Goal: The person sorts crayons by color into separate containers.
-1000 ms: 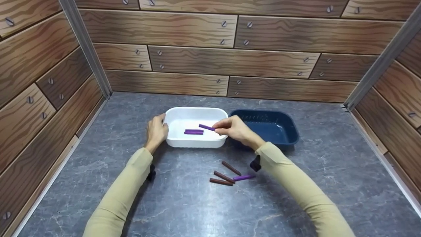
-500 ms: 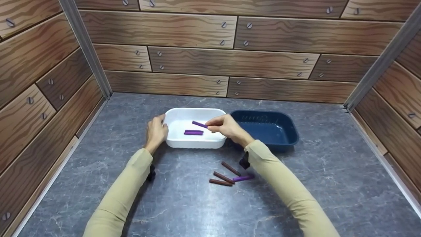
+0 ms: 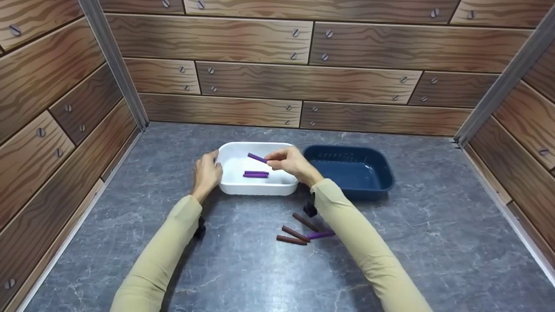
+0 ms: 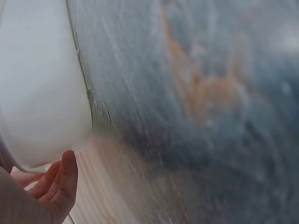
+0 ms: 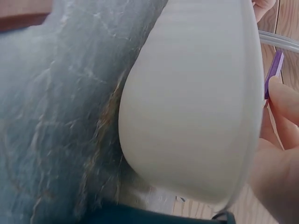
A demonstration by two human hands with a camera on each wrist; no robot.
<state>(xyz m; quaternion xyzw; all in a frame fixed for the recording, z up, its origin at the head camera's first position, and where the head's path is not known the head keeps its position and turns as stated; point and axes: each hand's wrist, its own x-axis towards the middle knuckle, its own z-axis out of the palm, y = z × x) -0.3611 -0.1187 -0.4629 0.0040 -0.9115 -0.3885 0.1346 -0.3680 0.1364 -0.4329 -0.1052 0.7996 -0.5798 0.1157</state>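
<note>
My left hand (image 3: 206,174) grips the left end of a white plastic tub (image 3: 258,190), thumb at its rim. In the left wrist view the fingers (image 4: 68,175) curl round the tub's end. Over the tub's right half, my right hand (image 3: 291,161) pinches one end of a purple crayon (image 3: 256,157) between thumb and fingertips. The crayon's free end points left and away, above the tub's inside; the right wrist view shows it past the rim. Two more purple crayons (image 3: 256,174) lie side by side on the tub's floor.
A dark blue tub (image 3: 353,173) stands directly right of the white one. On the grey marbled table in front, three brown crayons (image 3: 291,240) lie near a purple crayon (image 3: 318,235), partly covered by the right sleeve. Wood-patterned walls (image 3: 256,78) enclose the back and sides.
My right hand has moved left and slightly away, carrying the purple crayon from the white tub's right edge further over its inside. The left hand keeps its grip in place.
</note>
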